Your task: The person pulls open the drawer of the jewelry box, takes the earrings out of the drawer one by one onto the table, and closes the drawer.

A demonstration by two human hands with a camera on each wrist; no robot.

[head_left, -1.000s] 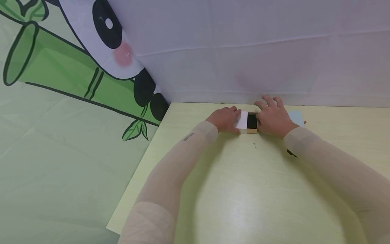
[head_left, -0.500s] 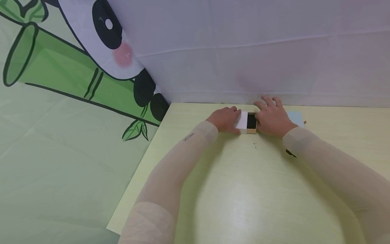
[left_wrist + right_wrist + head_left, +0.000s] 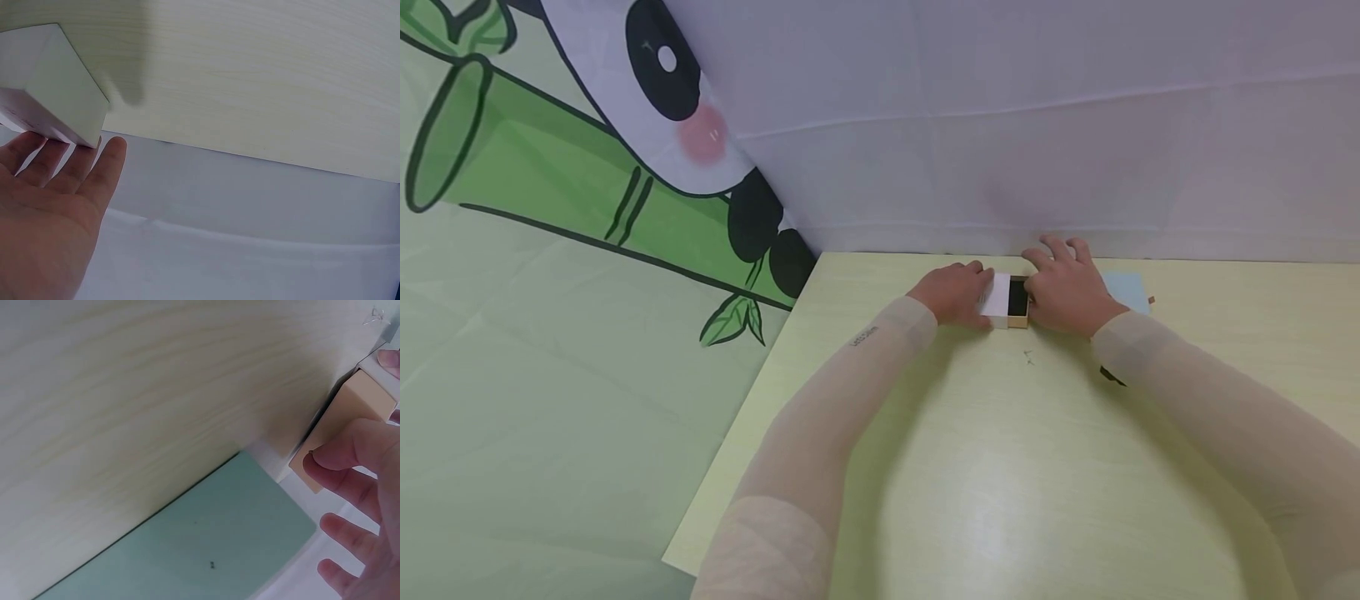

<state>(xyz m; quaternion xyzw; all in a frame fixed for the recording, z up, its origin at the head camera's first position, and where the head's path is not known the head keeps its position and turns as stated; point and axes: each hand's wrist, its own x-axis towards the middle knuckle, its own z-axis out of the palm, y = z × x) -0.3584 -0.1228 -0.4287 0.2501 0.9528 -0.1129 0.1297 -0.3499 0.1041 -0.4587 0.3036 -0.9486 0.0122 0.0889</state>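
A small white sliding box (image 3: 998, 293) lies near the back edge of the table, its tan drawer (image 3: 1018, 322) with a black inside partly out on the right. My left hand (image 3: 951, 294) grips the white sleeve from the left, thumb at the near side and fingers at the far side. In the left wrist view, several fingers touch the sleeve (image 3: 69, 81). At the drawer's outer end is my right hand (image 3: 1069, 293). Seen from the right wrist, thumb and index finger pinch a tiny brown tab at the tan end face (image 3: 369, 394); the other fingers stand apart.
A flat light-blue box (image 3: 1129, 292) with a small brown tab lies right behind the right hand. Thin marks (image 3: 1028, 358) show on the pale wooden table (image 3: 970, 467). A pale cloth backdrop (image 3: 1000, 150) rises directly at the table's back edge.
The right hand has shifted slightly left, and the drawer has slid a little further into the white sleeve. The left hand stays where it was.
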